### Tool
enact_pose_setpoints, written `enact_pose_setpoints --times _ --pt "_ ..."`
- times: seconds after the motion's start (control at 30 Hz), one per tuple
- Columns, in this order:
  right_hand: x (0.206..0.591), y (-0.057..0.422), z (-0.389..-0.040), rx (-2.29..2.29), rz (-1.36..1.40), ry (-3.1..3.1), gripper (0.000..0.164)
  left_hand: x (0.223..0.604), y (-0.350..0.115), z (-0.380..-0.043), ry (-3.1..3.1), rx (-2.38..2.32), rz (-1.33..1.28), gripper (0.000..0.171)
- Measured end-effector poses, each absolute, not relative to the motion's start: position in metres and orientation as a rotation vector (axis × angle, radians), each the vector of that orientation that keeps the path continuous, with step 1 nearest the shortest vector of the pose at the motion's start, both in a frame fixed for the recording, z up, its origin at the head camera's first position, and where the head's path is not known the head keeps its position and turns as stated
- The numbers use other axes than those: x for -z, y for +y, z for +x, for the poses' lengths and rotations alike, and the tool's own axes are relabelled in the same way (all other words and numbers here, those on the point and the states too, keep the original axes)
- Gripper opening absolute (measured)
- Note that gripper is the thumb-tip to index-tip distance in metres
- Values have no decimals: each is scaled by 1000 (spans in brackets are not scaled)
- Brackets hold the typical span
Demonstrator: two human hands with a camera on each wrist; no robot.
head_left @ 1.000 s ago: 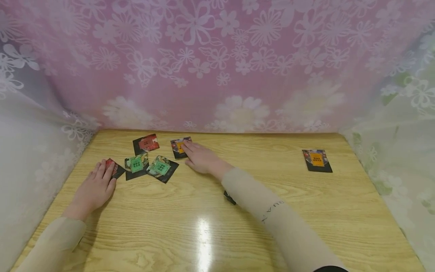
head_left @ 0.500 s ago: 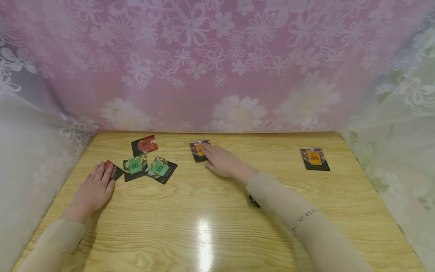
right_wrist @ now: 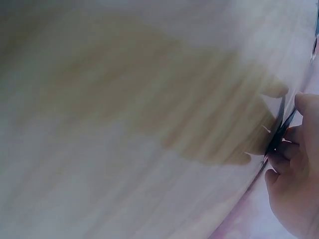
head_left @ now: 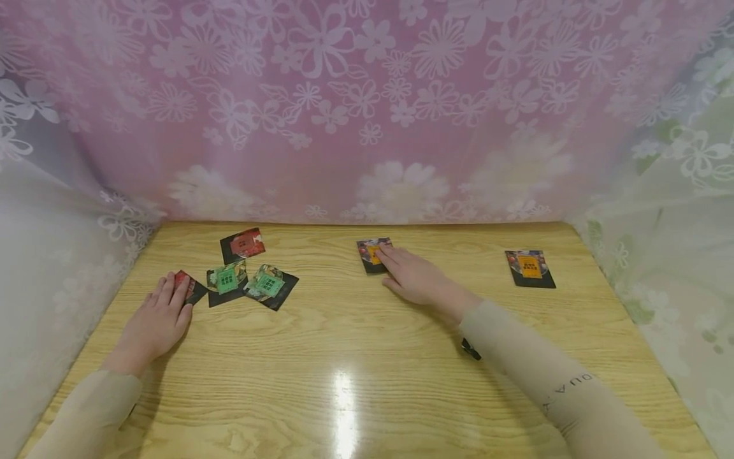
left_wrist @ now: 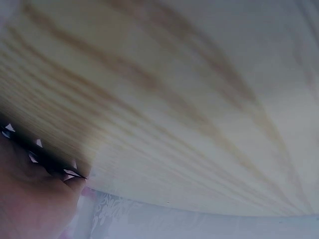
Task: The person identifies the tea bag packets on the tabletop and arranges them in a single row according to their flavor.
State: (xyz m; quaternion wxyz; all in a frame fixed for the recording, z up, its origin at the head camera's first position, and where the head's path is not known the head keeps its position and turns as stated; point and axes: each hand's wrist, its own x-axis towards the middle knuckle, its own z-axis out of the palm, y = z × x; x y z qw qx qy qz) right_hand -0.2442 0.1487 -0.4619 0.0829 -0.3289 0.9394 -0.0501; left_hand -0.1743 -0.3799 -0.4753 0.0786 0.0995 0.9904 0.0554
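Flat on the table's left side, my left hand (head_left: 156,320) rests its straight fingers on a black packet with a red label (head_left: 191,290), covering part of it. My right hand (head_left: 415,275) lies near the middle, fingertips pressed on a black packet with an orange label (head_left: 371,262) and the thumb beside its lower edge. In the right wrist view that packet (right_wrist: 281,133) shows as a thin dark edge under the fingers. Two green-labelled packets, one (head_left: 226,280) overlapping close to the other (head_left: 271,287), lie right of my left hand. Behind them is another red-labelled packet (head_left: 243,245).
A second orange-labelled packet (head_left: 530,268) lies alone at the right of the wooden table (head_left: 287,382). Pink floral cloth (head_left: 367,127) hangs along the back edge, with pale floral cloth at both sides. A small dark object (head_left: 470,349) shows under my right cuff.
My right hand has slid the orange-labelled packet rightward across the table, away from the green-labelled packets. The left hand stays on its red-labelled packet.
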Motion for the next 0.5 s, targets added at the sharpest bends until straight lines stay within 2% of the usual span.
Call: enact_pose_setpoints --times 0.5 --pt "466 221 -221 182 -859 2889 69 477 -380 -174 2969 -177 297 66"
